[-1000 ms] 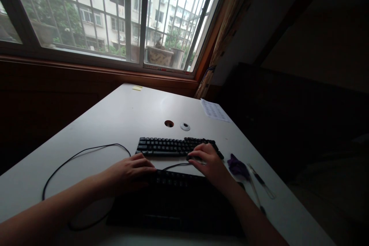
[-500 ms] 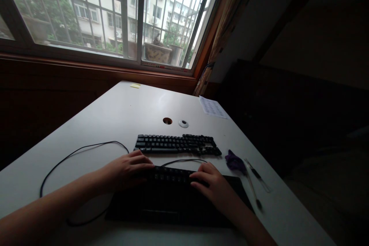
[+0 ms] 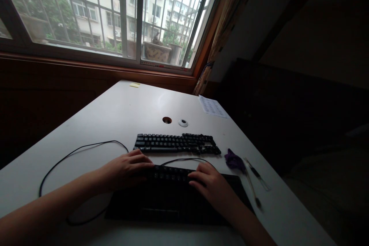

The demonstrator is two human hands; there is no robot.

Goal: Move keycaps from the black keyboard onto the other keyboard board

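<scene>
A black keyboard (image 3: 161, 200) lies at the near side of the white table, its lower part very dark. A double row of keycaps (image 3: 170, 177) shows along its far edge, between my hands. My left hand (image 3: 128, 167) rests on the keyboard's far left corner, fingers stretched out to the right. My right hand (image 3: 209, 180) lies over the right part of the key rows, thumb and fingers apart, fingertips touching the keys. Whether a small keycap sits under them is hidden. Beyond the keyboard, loose black keycaps (image 3: 164, 143) are laid out in keyboard order.
A black cable (image 3: 77, 148) loops on the left. To the right lie a purple cloth (image 3: 234, 160), a brush (image 3: 253, 188) and a wire-ended tool (image 3: 258, 175). Farther back are a round table hole (image 3: 167, 120), its white cover (image 3: 183, 123), a printed sheet (image 3: 212, 106) and a yellow note (image 3: 134, 85).
My right hand's fingertips have shifted very slightly left along the keys. My left hand keeps its place on the keyboard.
</scene>
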